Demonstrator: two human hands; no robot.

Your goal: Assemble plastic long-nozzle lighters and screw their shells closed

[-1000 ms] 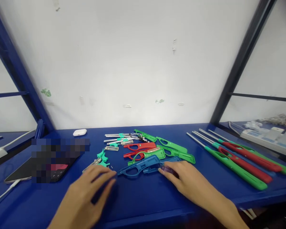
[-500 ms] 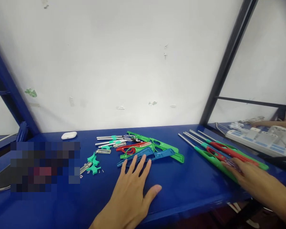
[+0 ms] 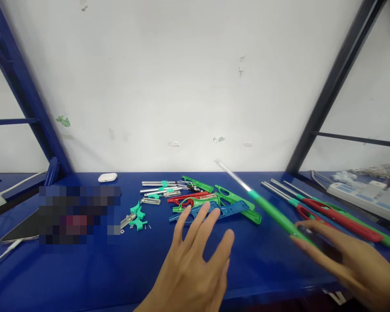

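Note:
My right hand (image 3: 354,260) grips a green long-necked lighter (image 3: 273,212) by its handle, lifted and tilted, its metal tube pointing up and left. Fingers spread and slightly bent, my left hand (image 3: 195,255) hovers at the front middle, holding nothing. Just beyond it lie loose lighter casing halves: a blue casing half (image 3: 229,210), a red casing half (image 3: 188,197) and green ones (image 3: 234,200). To the right rest more whole lighters, among them a red lighter (image 3: 347,219), partly hidden by my right hand.
Metal lighter tubes (image 3: 159,183) with wires lie at the back. Turquoise triggers (image 3: 138,216) and small metal pieces sit left of the casings. A white earphone case (image 3: 107,177) is near the wall. A power strip (image 3: 367,195) lies beyond the right post (image 3: 331,86).
My right hand has raised the green lighter from the group on the right and swung it leftward. My left hand's fingers have curled a little. The view has shifted slightly.

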